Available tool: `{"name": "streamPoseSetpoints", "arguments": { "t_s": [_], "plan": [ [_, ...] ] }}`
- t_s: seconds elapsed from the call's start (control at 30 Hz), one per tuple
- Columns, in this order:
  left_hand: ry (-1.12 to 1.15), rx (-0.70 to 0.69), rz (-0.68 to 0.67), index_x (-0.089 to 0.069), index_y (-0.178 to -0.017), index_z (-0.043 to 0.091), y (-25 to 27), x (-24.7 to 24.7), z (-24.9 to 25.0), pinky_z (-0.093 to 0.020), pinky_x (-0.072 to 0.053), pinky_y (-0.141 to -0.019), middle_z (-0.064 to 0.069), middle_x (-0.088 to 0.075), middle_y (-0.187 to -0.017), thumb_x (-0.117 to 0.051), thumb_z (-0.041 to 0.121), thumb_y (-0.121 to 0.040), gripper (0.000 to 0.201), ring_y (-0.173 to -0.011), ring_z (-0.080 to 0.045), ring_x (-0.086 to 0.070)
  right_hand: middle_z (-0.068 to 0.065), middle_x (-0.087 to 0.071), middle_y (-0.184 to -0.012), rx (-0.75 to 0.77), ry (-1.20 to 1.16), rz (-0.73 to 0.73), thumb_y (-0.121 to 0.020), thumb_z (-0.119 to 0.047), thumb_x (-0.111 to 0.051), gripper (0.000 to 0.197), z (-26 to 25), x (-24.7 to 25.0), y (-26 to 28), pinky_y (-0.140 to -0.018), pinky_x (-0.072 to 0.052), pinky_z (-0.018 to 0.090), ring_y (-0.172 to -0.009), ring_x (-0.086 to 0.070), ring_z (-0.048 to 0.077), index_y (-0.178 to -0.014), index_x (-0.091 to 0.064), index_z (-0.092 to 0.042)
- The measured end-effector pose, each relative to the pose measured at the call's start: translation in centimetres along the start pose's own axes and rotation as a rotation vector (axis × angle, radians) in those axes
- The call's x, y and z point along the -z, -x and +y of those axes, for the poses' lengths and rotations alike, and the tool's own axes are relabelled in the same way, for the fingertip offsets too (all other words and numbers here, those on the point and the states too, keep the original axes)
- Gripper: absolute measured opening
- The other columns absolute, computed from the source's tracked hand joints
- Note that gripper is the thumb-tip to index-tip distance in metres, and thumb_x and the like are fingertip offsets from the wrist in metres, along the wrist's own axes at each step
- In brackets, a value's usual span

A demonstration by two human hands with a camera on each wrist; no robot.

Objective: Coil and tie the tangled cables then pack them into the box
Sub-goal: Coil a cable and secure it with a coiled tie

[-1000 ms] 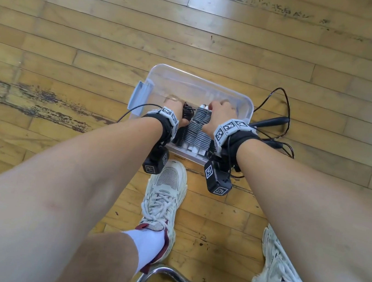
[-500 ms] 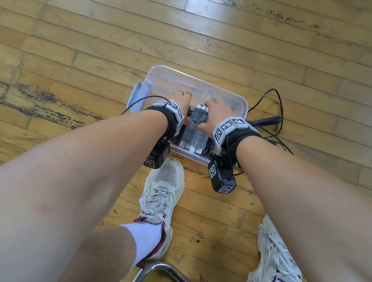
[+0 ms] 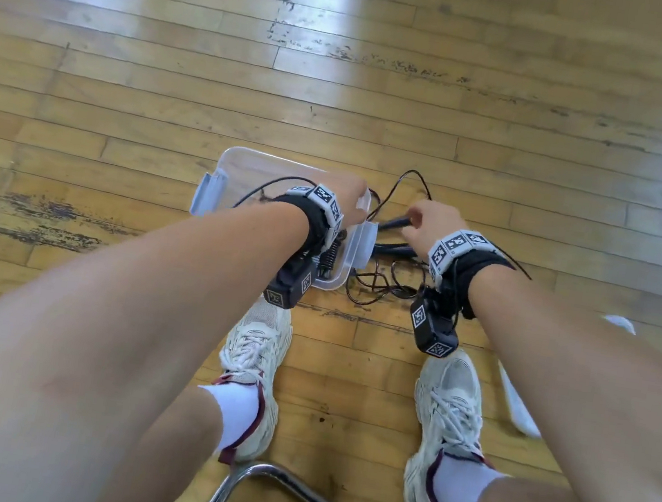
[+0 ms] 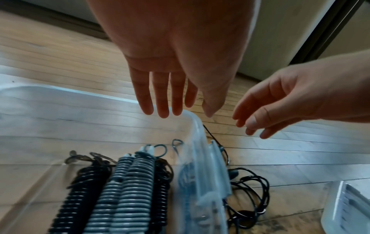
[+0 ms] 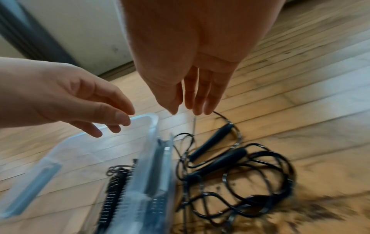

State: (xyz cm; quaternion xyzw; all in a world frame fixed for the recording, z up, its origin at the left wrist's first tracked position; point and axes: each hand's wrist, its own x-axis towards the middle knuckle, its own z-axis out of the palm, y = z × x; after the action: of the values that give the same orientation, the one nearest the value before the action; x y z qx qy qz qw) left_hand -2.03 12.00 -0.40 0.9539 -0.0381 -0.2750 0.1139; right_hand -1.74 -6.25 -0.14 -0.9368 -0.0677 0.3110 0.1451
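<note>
A clear plastic box (image 3: 243, 164) stands on the wooden floor. Inside it lie grey spiral cables (image 4: 128, 182) between black spiral cables (image 4: 80, 190). My left hand (image 3: 355, 203) hovers over the box's far right corner with straight fingers (image 4: 162, 101) and holds nothing. A tangled black cable (image 3: 381, 277) with two dark handles (image 5: 212, 142) lies on the floor just right of the box. Above that tangle, my right hand (image 3: 419, 225) is relaxed and empty, its fingers (image 5: 197, 98) pointing down at the handles.
My two shoes (image 3: 258, 351) (image 3: 450, 419) stand on the floor near the box. A chrome chair leg (image 3: 285, 485) crosses the bottom. A white plastic piece (image 4: 344, 205) lies on the floor to the right. A wall runs beyond the box.
Both hands let go of the spiral cables in the box and moved right. The right hand has left the box and now hangs over the tangled black cable.
</note>
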Motion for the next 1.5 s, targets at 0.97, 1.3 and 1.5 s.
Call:
{"name": "streamPoseSetpoints", "arguments": {
  "t_s": [0.97, 1.3, 1.5],
  "plan": [
    [-0.178, 0.154, -0.212, -0.04, -0.138, 0.01, -7.9, -13.0, 7.5, -0.047, -0.043, -0.1, -0.016, -0.042, -0.14, -0.058, 0.026, -0.094, 0.05, -0.129, -0.036, -0.042, 0.013, -0.058, -0.11, -0.085, 0.093, -0.182, -0.087, -0.007, -0.063, 0.038, 9.9, -9.2, -7.0, -0.081, -0.052, 0.044, -0.098, -0.056, 0.034, -0.121, -0.047, -0.012],
    [0.09, 0.29, -0.027, -0.032, -0.141, 0.013, -9.4, -13.4, 7.2, -0.038, -0.043, -0.069, -0.015, -0.026, -0.146, -0.052, 0.009, -0.095, 0.05, -0.078, -0.03, -0.051, 0.006, -0.058, -0.125, -0.192, 0.107, -0.052, -0.089, -0.016, -0.054, 0.036, 13.0, -9.5, -6.9, -0.101, -0.034, 0.046, -0.123, -0.044, 0.029, -0.124, -0.059, -0.023],
    [0.068, 0.31, -0.121, -0.046, -0.135, 0.007, -9.5, -12.6, 7.0, -0.039, -0.046, -0.089, -0.018, -0.049, -0.132, -0.054, 0.022, -0.098, 0.041, -0.103, -0.03, -0.054, 0.002, -0.054, -0.123, -0.057, 0.079, -0.08, -0.087, -0.044, -0.064, 0.038, 11.4, -10.3, -7.2, -0.102, -0.034, 0.049, -0.124, -0.043, 0.028, -0.121, -0.06, -0.026]
  ]
}}
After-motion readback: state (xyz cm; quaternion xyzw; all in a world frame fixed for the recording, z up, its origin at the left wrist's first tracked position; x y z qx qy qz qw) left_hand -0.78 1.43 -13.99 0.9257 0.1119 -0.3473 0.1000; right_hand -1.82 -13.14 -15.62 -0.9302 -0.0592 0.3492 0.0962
